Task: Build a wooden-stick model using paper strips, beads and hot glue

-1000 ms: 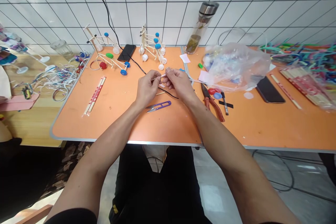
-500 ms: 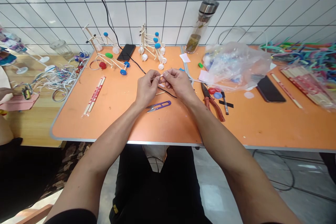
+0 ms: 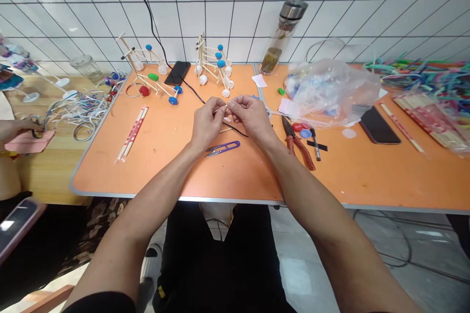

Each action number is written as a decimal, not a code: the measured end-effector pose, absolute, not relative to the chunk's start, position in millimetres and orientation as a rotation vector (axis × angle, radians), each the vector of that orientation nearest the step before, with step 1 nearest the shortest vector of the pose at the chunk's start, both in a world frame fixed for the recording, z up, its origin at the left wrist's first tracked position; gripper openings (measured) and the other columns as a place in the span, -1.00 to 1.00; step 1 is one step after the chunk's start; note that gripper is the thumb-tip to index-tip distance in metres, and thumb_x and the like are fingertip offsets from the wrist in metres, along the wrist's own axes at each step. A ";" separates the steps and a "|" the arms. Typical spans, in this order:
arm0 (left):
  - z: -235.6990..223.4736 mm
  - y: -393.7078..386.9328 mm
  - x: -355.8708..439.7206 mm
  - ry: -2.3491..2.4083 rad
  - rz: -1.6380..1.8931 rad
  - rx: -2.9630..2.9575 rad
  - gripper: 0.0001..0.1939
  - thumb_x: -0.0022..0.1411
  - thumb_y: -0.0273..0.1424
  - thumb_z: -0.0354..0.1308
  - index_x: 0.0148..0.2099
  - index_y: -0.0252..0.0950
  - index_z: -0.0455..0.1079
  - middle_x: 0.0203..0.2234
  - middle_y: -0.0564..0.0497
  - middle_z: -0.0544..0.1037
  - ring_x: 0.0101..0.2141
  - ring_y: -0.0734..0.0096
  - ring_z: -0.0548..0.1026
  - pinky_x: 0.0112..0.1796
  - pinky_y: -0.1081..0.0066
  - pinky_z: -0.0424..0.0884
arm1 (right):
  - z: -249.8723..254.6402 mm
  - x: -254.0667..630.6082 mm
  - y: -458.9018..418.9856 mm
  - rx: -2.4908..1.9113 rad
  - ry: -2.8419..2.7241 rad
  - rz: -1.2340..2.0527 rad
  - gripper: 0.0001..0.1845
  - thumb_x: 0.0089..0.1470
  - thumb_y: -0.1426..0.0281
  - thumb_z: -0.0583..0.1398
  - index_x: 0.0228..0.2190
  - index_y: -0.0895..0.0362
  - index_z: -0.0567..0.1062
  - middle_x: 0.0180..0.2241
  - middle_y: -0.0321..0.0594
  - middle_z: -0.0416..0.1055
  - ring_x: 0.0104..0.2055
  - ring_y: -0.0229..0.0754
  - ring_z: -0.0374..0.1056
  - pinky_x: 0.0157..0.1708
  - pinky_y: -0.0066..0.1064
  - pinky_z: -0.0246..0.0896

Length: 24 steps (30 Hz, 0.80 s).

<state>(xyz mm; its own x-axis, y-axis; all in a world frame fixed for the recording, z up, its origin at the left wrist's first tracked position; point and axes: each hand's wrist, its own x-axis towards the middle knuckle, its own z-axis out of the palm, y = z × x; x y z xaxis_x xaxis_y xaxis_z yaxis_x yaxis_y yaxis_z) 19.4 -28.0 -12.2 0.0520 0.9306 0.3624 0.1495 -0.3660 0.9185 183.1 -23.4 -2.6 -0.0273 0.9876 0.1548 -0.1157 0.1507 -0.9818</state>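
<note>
My left hand (image 3: 209, 121) and my right hand (image 3: 251, 116) meet above the orange table (image 3: 176, 156), thumbs and fingertips pinched together. Between the fingertips is a tiny pale piece, too small to name and mostly covered by the fingers. Under the hands runs a black cable (image 3: 237, 131), with a thin wooden stick (image 3: 226, 130) beside it. Purple thread snips (image 3: 224, 148) lie just below the hands. Beyond them stand two stick frames with bottle-cap wheels, one at the left (image 3: 156, 89) and one near the middle (image 3: 207, 58).
Red-handled pliers (image 3: 299, 144), a marker (image 3: 315, 145) and a phone (image 3: 379, 125) lie right. Behind them are a plastic bag (image 3: 330, 90) and a glass tea bottle (image 3: 281, 36). Wrapped chopsticks (image 3: 132, 133) lie left. A co-worker's hand (image 3: 18, 129) is at the neighbouring wooden table (image 3: 55, 176).
My hands stay nearly in place, fingertips shifting slightly around the tiny piece. At far left, the co-worker's hand has reached further in, and a phone has appeared at the lower left.
</note>
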 end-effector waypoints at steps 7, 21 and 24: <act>-0.2 -27.3 22.7 1.092 1.347 1.366 -0.74 0.54 -0.51 0.36 -0.25 -0.19 0.46 -0.42 0.09 0.65 -0.41 0.47 0.59 -0.30 0.49 0.50 | -3.3 180.3 -23.2 -0.944 -1.211 1.196 -0.27 -0.20 -0.25 0.71 -0.31 0.02 0.66 -0.40 -0.27 0.59 -0.35 -0.20 0.43 -0.35 -0.36 0.42; -12.8 -18.1 24.3 0.932 1.300 0.876 -0.76 0.49 -0.40 0.44 -0.22 -0.21 0.45 -0.29 0.07 0.68 -0.27 0.48 0.60 -0.12 0.43 0.59 | -10.2 168.6 -31.0 -0.977 -1.259 1.187 -0.47 -0.12 0.06 0.68 -0.28 0.00 0.60 -0.25 -0.25 0.65 -0.20 -0.12 0.53 -0.20 -0.30 0.49; -15.2 -17.7 25.3 0.939 1.280 0.884 -0.74 0.51 -0.30 0.47 -0.23 -0.15 0.48 -0.23 0.03 0.72 -0.22 0.39 0.61 -0.12 0.32 0.61 | -9.6 164.7 -32.6 -0.984 -1.250 1.189 -0.43 -0.15 0.05 0.70 -0.30 -0.01 0.56 -0.29 -0.29 0.63 -0.22 -0.13 0.53 -0.17 -0.29 0.52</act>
<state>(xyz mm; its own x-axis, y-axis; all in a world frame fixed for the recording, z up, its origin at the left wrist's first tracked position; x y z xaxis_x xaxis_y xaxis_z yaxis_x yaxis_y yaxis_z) 25.3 -17.7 -15.2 0.0509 0.9959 -0.0746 -0.3705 0.0882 0.9246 164.7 -32.6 -9.6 -0.0587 0.9854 0.1598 -0.1102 0.1527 -0.9821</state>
